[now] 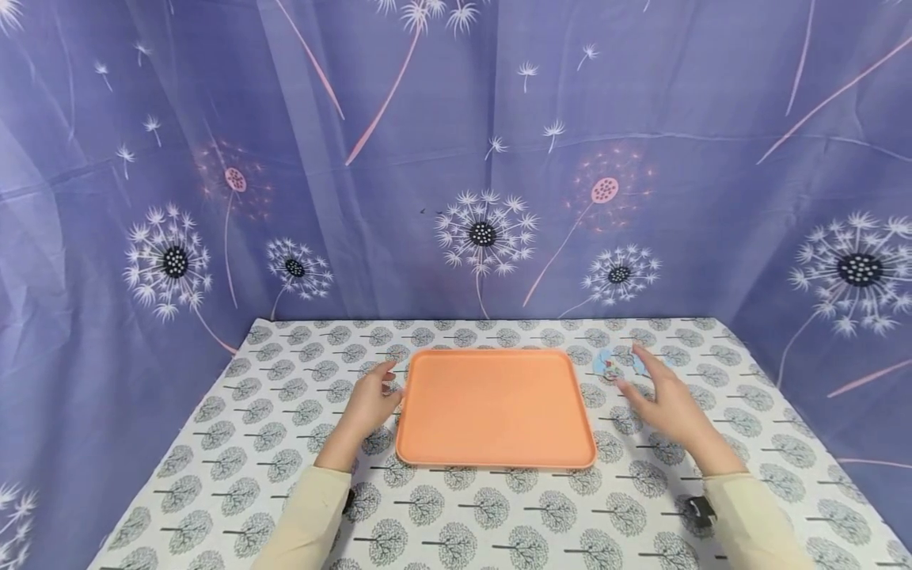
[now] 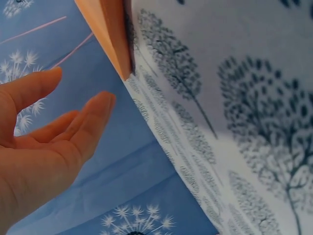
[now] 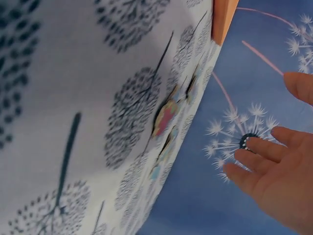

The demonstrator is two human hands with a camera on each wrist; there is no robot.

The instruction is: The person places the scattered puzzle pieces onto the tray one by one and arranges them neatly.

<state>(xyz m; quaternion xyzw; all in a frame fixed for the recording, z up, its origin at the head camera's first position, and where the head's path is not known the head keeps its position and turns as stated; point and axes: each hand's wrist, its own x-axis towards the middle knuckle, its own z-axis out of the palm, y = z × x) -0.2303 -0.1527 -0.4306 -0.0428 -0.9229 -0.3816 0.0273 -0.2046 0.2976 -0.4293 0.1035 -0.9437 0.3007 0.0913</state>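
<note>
An orange rectangular tray [image 1: 495,408] lies flat on the table, with nothing on it. By its left edge is my left hand [image 1: 370,404], fingers loosely bent and holding nothing; the thumb is close to the rim, and I cannot tell whether it touches. My right hand [image 1: 670,404] hovers to the right of the tray with fingers spread, also holding nothing. Near its fingertips lie small flat light-blue pieces [image 1: 608,364] with coloured prints, partly hidden by the hand. The right wrist view shows several such thin pieces, one with a pink patch [image 3: 167,117]; their exact kind is unclear.
A white cloth with grey tree prints [image 1: 456,542] covers the table. Behind and at both sides hangs a blue-purple curtain [image 1: 399,261] with dandelion patterns. Dark wrist-camera parts [image 1: 701,511] show beside the right sleeve.
</note>
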